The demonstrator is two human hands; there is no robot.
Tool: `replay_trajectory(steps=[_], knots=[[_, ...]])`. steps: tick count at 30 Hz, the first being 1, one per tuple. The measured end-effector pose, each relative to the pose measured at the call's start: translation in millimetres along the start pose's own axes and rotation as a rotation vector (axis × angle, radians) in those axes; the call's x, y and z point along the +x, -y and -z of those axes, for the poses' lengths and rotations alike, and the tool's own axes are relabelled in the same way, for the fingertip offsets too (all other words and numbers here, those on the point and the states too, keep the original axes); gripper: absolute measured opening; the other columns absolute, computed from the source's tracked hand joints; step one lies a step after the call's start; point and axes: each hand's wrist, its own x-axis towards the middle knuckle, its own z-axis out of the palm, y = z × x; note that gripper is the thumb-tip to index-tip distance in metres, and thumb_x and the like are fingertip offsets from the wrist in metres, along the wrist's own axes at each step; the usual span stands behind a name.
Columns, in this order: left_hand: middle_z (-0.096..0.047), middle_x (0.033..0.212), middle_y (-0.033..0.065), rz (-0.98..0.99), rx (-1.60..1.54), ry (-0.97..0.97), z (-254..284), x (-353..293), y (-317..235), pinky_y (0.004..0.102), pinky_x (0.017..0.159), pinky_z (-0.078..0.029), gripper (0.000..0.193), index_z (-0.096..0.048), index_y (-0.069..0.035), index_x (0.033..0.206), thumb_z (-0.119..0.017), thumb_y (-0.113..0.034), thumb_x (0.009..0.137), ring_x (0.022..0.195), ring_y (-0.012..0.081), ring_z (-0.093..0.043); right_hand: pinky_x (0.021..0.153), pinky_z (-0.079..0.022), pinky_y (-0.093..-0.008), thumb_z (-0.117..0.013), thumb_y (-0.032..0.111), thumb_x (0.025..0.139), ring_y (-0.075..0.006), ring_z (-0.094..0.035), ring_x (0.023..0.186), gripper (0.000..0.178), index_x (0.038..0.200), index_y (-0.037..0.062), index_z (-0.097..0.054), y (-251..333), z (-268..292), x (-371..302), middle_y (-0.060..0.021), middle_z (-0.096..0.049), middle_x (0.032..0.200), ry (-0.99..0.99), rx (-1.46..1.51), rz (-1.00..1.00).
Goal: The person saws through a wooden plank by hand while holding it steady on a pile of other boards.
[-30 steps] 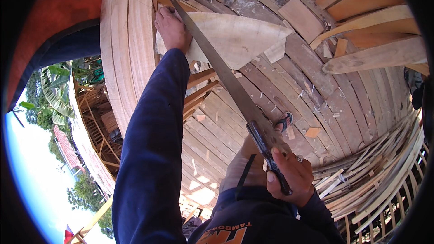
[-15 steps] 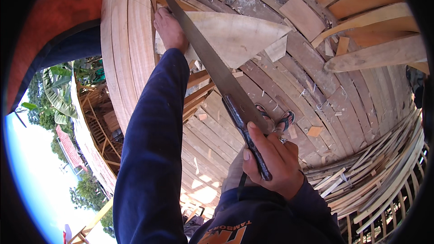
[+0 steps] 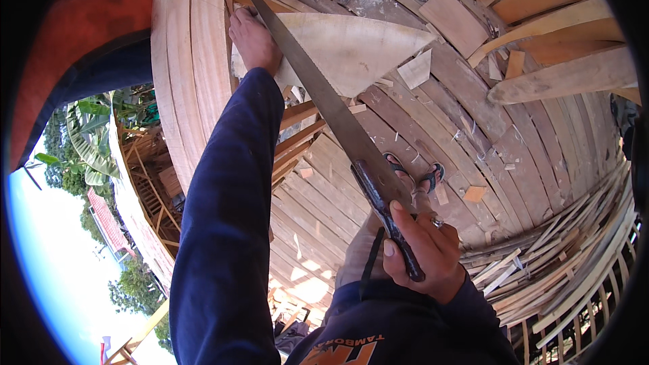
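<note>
Across the middle of the view, a long, tapering grey steel handsaw (image 3: 324, 103) slanted from the person's waist up to the big pale board of smooth, faintly grained wood (image 3: 351, 47), its toothed edge facing right. The right hand (image 3: 433, 250) was closed around the saw's glossy black handle (image 3: 382, 206), the index finger laid forward. The left hand (image 3: 255, 40) rested, knuckles bent, at the board's left end, just beside the blade; whether it gripped the wood or merely pressed it, I could not tell. Sawing seemed the step in hand, and it called for long, even strokes with the wrist in line with the blade, light pressure, and the left hand pinning the board firmly yet clear of the teeth. The board looked thin and broad, so it would probably chatter if poorly held. To its left rose a curved wall of pinkish, close-fitted planks (image 3: 196, 47); below spread a worn, brown plank floor (image 3: 473, 128) strewn with shavings, and at lower right lay a tangled heap of slim wooden strips (image 3: 561, 263).
</note>
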Motion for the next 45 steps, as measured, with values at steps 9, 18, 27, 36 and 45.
replay_trajectory(steps=[9, 18, 27, 36, 45], knots=[[-0.055, 0.110, 0.0175, -0.044, 0.017, -0.032, 2, -3, -2, 0.0434, 0.101, -0.035, 0.025, -0.053, 0.001, 0.106, -0.060, -0.008, 0.084, 0.112, 0.0350, -0.049, 0.050, -0.044, -0.0325, -0.069, 0.021, 0.079, -0.0207, -0.058, 0.055, 0.053, 0.125, -0.0041, -0.063, 9, 1, -8, -0.0134, -0.058, 0.069, 0.070, -0.035, -0.032], [-0.055, 0.110, 0.0178, 0.004, -0.005, 0.004, 0, -1, 0, 0.0436, 0.101, -0.035, 0.026, -0.054, 0.001, 0.105, -0.062, -0.011, 0.084, 0.112, 0.0354, -0.049, 0.054, -0.047, -0.0335, -0.069, 0.016, 0.078, -0.0227, -0.059, 0.060, 0.053, 0.125, -0.0054, -0.062, 5, 2, -16, -0.0112, -0.059, 0.068, 0.082, -0.060, -0.035], [-0.054, 0.109, 0.0193, -0.060, 0.045, -0.058, -4, 0, 6, 0.0441, 0.101, -0.034, 0.029, -0.052, 0.002, 0.104, -0.063, -0.017, 0.085, 0.110, 0.0366, -0.049, 0.051, -0.038, -0.0342, -0.063, 0.019, 0.082, -0.0235, -0.057, 0.056, 0.050, 0.125, -0.0074, -0.059, 3, 0, -11, -0.0133, -0.063, 0.077, 0.076, 0.012, -0.067], [-0.055, 0.109, 0.0206, -0.027, -0.017, -0.063, -1, 0, -2, 0.0451, 0.102, -0.034, 0.025, -0.052, 0.002, 0.101, -0.052, -0.022, 0.095, 0.109, 0.0362, -0.050, 0.049, -0.037, -0.0347, -0.061, 0.021, 0.085, -0.0242, -0.057, 0.056, 0.047, 0.122, -0.0086, -0.060, 8, 9, -30, -0.0148, -0.064, 0.077, 0.082, 0.026, -0.074], [-0.057, 0.106, 0.0209, -0.036, -0.017, -0.099, -6, -1, -1, 0.0453, 0.102, -0.034, 0.026, -0.052, 0.002, 0.099, -0.050, -0.024, 0.095, 0.108, 0.0365, -0.051, 0.051, -0.043, -0.0350, -0.064, 0.019, 0.082, -0.0236, -0.056, 0.056, 0.049, 0.123, -0.0070, -0.061, 2, 15, -15, -0.0130, -0.059, 0.070, 0.094, 0.062, -0.133]])
